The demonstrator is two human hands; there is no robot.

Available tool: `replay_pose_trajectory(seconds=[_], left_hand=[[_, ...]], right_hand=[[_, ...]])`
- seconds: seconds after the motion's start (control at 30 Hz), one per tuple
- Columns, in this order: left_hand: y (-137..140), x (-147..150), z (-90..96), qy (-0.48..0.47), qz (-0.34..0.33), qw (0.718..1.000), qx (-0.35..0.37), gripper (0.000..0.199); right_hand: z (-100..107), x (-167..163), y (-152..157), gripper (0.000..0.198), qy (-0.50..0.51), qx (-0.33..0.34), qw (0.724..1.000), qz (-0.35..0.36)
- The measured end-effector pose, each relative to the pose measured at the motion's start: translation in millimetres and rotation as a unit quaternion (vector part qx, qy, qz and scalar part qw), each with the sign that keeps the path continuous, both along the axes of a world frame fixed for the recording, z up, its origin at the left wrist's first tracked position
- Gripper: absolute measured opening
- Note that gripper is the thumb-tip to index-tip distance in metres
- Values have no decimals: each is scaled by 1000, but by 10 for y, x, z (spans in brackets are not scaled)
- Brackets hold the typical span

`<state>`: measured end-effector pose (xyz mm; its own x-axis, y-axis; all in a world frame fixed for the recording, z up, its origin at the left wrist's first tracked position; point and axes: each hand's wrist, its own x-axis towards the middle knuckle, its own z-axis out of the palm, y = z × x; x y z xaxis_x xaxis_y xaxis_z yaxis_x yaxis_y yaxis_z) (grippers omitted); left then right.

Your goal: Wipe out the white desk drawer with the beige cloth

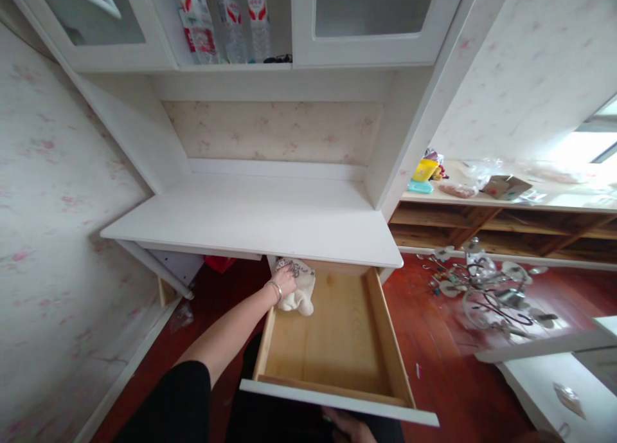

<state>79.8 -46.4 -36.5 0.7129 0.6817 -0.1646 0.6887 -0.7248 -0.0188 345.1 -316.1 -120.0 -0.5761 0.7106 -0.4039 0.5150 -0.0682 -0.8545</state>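
Note:
At the back left corner of the pulled-out wooden drawer (332, 340), my left hand (285, 281) is closed on a pale cloth (299, 295) with a dark pattern along one part. The cloth bunches against the drawer's left side and hangs over its bottom. A bracelet circles that wrist. Below the drawer's white front (337, 401), my right hand (348, 425) shows only in part; its fingers are dim and partly hidden by the front's lower edge, so their grip cannot be made out.
Over the drawer lies the white desktop (260, 215), with a hutch holding several plastic bottles (231, 25) above. A metal chandelier (491, 289) lies on the red floor to the right. Beyond it, a low shelf (472, 218) carries bags and a box. A white cabinet (554, 391) stands lower right.

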Motion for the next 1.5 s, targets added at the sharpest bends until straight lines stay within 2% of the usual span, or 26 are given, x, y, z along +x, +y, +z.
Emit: replay_pose_trajectory(seconds=[0.13,0.3,0.4,0.53,0.63,0.77,0.9,1.03,1.13,1.2,1.33,1.5], left_hand=[[-10,-86,126,-40,2,999,34,25],[-163,-422,263,-85,34,994,54,35],[-243,-521,268,-88,70,992,58,39],[-418,-485,234,-86,91,991,48,40],[-692,-491,275,-85,103,991,28,47],[-1269,-620,436,-99,142,984,-42,59],[-1886,-802,593,-120,182,967,-134,66],[-2233,-941,696,-113,258,943,-177,78],[-2284,-912,801,-119,301,928,-186,66],[-2265,-828,881,-135,300,925,-189,56],[-2194,-599,962,-146,262,936,-187,53],[-2077,-192,877,-122,201,953,-192,52]], right_hand=[[19,8,-1,51,10,12,1000,-10],[-1,-1,26,45,21,17,1000,-15],[28,-9,57,42,7,27,1000,-9],[100,-11,82,40,0,33,999,-5],[97,-8,73,41,4,26,999,-18],[15,-6,42,45,14,0,999,-34],[-23,-22,27,44,27,8,999,-29],[22,-36,30,40,27,10,999,-33],[49,-37,30,39,19,14,999,-37],[53,-40,26,38,14,17,999,-34],[83,-68,9,39,19,17,999,-43],[220,-87,-11,38,29,13,997,-64]])
